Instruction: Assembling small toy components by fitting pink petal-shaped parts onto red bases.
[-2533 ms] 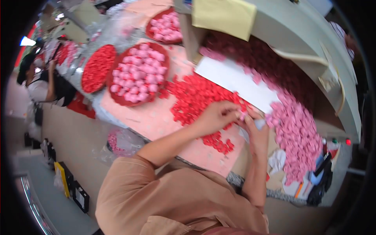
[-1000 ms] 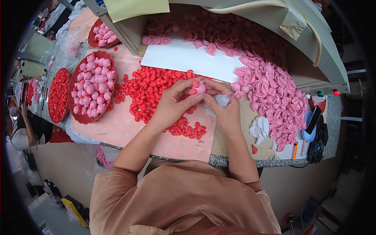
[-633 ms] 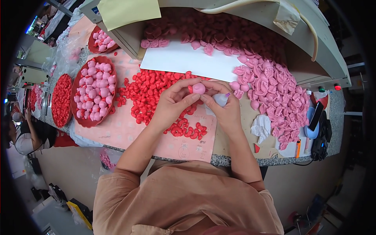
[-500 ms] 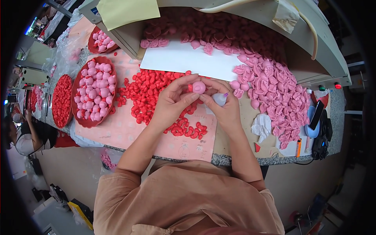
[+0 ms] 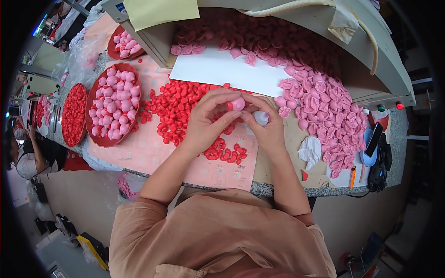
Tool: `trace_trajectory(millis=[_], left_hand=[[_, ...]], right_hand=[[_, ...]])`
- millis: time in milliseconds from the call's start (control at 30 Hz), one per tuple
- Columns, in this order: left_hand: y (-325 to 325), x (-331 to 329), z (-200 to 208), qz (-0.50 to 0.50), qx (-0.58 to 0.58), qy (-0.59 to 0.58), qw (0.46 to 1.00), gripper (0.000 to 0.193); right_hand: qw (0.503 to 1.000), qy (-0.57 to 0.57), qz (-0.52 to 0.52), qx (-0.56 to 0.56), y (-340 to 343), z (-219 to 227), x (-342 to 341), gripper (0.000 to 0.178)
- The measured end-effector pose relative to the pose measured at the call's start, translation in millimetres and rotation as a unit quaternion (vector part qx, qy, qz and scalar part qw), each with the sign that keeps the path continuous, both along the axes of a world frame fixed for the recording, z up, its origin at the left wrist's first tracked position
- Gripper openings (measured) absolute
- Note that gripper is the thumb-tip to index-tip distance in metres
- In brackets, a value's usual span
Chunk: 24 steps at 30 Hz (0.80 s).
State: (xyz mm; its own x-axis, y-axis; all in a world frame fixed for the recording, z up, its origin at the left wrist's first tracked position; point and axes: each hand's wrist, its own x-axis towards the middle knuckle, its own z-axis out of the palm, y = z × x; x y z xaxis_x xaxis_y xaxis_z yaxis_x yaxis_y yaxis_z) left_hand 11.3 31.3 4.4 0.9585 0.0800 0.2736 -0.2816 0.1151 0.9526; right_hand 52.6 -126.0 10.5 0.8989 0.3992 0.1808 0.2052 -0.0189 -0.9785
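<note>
A round pink plastic piece [image 5: 238, 104] sits pinched between the fingertips of my left hand [image 5: 207, 120] and my right hand [image 5: 270, 133]. At its left side a small red piece [image 5: 229, 106] touches it, held by my left fingers. My right hand also keeps a small whitish squeeze bottle [image 5: 261, 118] with a purple tip tucked against its palm. Both hands are closed, raised over a loose pile of red bean-shaped pieces [image 5: 178, 109]. The fingers partly hide the join between the pink and red parts.
To the left stand a scalloped red tray [image 5: 103, 142] of pink-and-red pieces, a smaller tray [image 5: 111, 50] and a dish of red pieces [image 5: 73, 116]. Pink pieces [image 5: 320, 111] spill from a grey hooded box [image 5: 394, 60]. A crumpled tissue [image 5: 309, 150] and orange cutter [image 5: 352, 177] lie right.
The pink piece has turned in my fingertips, its rounded side now facing up and right, with the red piece at its lower left. The squeeze bottle stays in my right hand.
</note>
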Motion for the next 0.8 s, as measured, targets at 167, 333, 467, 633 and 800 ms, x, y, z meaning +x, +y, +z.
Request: trace_trajectory(millis=[167,333,467,633,800], left_hand=[[2,-1,2,0.016,0.037,-0.001,0.999,0.033],[0,-1,3,0.012,0.013,0.035,0.999,0.033],[1,-1,10,-0.03,-0.102,0.114,0.988,0.028],[10,3,6,-0.094,-0.187,0.218,0.953,0.027],[17,3,8,-0.116,-0.145,0.272,0.944,0.025]], right_hand=[[0.994,0.088,0.029,0.053,1,-5,-2,0.034],[0.963,0.228,0.05,0.137,1,-5,1,0.035],[0.969,0.22,0.034,0.104,-4,-4,4,0.036],[0.967,0.231,0.057,0.095,-9,5,5,0.035],[0.958,0.265,0.1,0.039,-20,6,10,0.036]])
